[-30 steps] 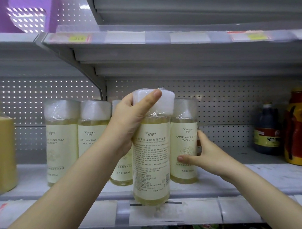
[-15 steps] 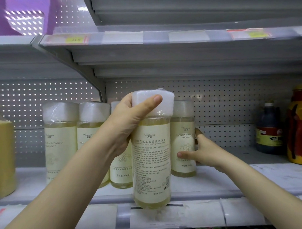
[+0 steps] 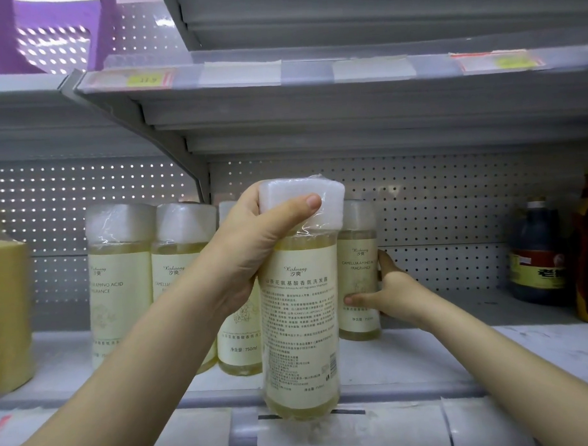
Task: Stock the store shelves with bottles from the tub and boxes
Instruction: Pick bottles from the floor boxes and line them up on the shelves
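Pushed back by the gripping right hand [image 3: 393, 294], the rear bottle [image 3: 357, 254] frees a front slot. The left hand [image 3: 253, 254] clasps the new bottle [image 3: 299, 329] by its cap at the shelf [image 3: 474, 360] lip, not yet placed.

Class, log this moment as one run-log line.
left hand: grips held bottle at cap | right hand: holds shelf bottle | status: held bottle not yet on shelf

left hand [image 3: 250, 257] grips bottle [image 3: 299, 329]; right hand [image 3: 391, 292] holds shelved bottle [image 3: 359, 274]
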Available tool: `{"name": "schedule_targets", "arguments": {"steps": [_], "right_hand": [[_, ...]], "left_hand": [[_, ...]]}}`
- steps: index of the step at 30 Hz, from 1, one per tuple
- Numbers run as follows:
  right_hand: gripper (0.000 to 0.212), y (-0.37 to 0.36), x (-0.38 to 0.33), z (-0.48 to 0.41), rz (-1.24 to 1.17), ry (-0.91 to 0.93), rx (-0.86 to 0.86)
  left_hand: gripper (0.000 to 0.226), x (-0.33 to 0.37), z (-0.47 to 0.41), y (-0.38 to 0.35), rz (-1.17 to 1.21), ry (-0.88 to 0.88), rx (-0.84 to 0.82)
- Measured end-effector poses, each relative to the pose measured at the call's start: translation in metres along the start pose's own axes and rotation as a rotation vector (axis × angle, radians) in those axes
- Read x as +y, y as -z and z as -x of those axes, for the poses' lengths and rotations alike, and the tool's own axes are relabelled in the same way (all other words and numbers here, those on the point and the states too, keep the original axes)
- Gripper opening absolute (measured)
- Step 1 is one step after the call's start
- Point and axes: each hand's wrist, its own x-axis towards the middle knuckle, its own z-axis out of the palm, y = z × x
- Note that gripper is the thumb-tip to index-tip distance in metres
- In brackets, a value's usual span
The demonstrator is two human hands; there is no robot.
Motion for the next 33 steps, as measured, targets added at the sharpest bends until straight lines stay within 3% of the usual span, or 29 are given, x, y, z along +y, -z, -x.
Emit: {"name": "schedule_targets", "arguments": {"steps": [8,17,24,33], "right_hand": [[0.083,-0.003,0.007,-0.026,0.084,-0.005,0.002],[0.103,-0.017,0.030,-0.082,0.182,0.035,0.027],[0.102,-0.019,0.046,-0.107,0.173,0.071,0.004],[0.118,-0.023,0.073,-0.153,0.066,0.103,-0.037]], "left_hand": [[0.062,-0.002,-0.001,0.000,-0.012,-0.002,0.007],[0.060,-0.003,-0.001,0.000,-0.043,-0.020,0.003],[0.059,-0.003,-0.001,0.001,-0.038,-0.027,-0.006],[0.059,-0.005,-0.002,0.002,-0.044,-0.026,-0.011]]}}
